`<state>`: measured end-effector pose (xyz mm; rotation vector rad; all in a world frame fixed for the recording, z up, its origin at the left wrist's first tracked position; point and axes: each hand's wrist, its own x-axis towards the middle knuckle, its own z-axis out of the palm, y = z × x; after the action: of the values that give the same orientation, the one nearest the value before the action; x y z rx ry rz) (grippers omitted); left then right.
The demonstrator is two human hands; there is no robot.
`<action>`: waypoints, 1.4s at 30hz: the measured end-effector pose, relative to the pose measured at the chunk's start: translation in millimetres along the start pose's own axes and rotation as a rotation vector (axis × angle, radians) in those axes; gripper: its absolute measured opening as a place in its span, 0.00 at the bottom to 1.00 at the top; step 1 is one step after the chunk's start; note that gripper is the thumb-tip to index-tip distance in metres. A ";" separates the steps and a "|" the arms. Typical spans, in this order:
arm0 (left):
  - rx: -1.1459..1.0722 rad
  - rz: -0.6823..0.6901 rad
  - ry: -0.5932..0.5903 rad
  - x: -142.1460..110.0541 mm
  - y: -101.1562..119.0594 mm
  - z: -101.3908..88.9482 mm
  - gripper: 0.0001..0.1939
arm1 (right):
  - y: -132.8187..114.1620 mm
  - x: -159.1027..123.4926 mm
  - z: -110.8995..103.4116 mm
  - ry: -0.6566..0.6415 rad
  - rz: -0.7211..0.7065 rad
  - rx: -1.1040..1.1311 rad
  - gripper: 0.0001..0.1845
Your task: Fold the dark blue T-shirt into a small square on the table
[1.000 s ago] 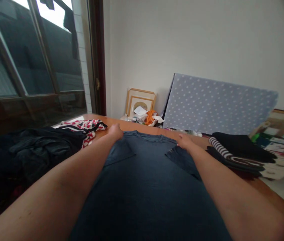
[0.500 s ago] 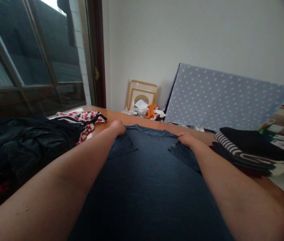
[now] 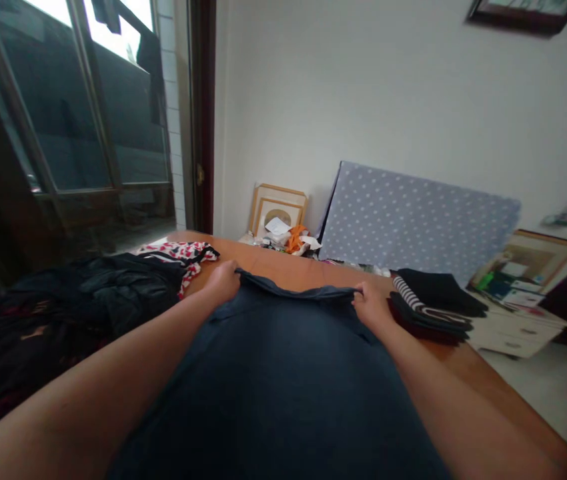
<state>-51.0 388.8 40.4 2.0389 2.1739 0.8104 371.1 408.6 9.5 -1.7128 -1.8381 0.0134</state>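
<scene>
A dark navy T-shirt (image 3: pixel 273 387) lies spread on an orange-brown wooden table (image 3: pixel 283 269), with its far edge raised in a taut fold. My left hand (image 3: pixel 222 283) pinches that edge at the left, and my right hand (image 3: pixel 371 307) pinches it at the right. The collar and sleeves are hidden by the fold. A black garment (image 3: pixel 123 287) lies just left of my left forearm.
A red, white and black patterned cloth (image 3: pixel 183 259) is at the far left of the table. A folded stack of dark and striped clothes (image 3: pixel 431 307) is at the right. Framed pictures (image 3: pixel 277 210), papers and a polka-dot board (image 3: pixel 413 220) stand beyond the table.
Both hands have closed on the shirt's far edge and lifted it toward me, hiding the collar and sleeves. The view has also tilted upward and swung slightly.
</scene>
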 end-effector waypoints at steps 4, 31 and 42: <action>-0.051 0.084 -0.005 -71.5 -7.6 -41.2 0.09 | -13.2 -77.9 -46.1 -0.005 0.023 0.082 0.12; -0.167 0.264 0.024 -378.8 -37.6 -108.7 0.13 | -29.3 -379.3 -134.8 0.013 -0.145 -0.101 0.16; 0.166 0.273 0.030 -390.2 -31.3 -123.1 0.12 | -32.0 -396.9 -153.7 0.002 -0.169 -0.125 0.17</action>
<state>-77.0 -19.9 13.2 2.4596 2.0683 0.7066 396.9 -16.4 -21.4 -1.6326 -2.0134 -0.1763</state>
